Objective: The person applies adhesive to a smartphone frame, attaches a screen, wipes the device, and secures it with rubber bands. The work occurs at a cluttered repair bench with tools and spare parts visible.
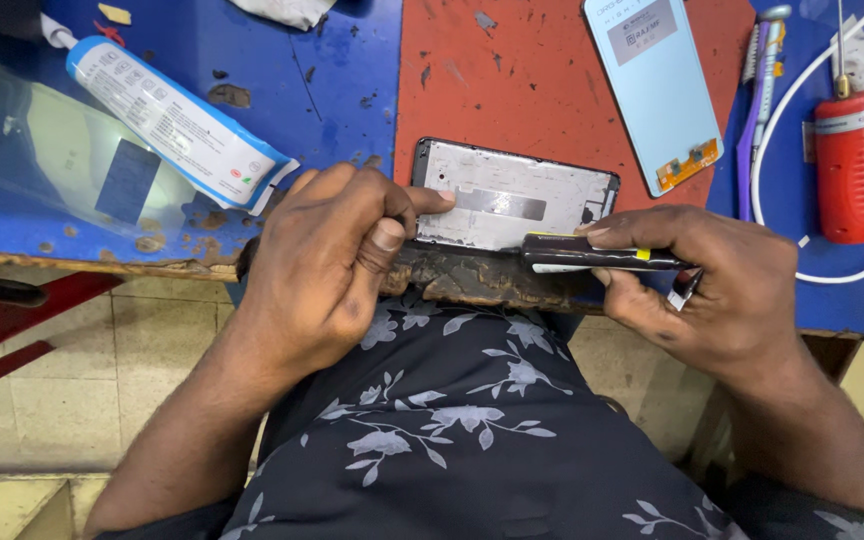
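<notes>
So the phone frame (pixel 512 195) is lying flat at the near edge of the worktop (pixel 552 90), right where the blue surface meets the red patch, and it looks pretty stripped: a bare silvery-grey metal plate inside a thin black rim, with a darker grey strip across the middle and a few small cutouts near its right end. The left hand (pixel 327 265) is curled up with the index finger stretched out and pressing down on the frame's left part, thumb tucked against the near edge. The right hand (pixel 722 285) is pinching a dark pen-shaped tool (pixel 592 255) (black with a bit of yellow on it), held sideways along the frame's near right edge, tip pointing left. Can't tell whether the tip is actually touching the frame. The worktop's near edge (pixel 482 280) under the frame is chipped and worn down to rough brown. Far right of the frame there's a light-blue phone back panel (pixel 652 85) with an orange flex at its near corner, then a purple-handled tool (pixel 760 95), a red cylinder (pixel 850 165) and a white cable (pixel 787 100). Far left lies a white-and-blue tube (pixel 177 120).
</notes>
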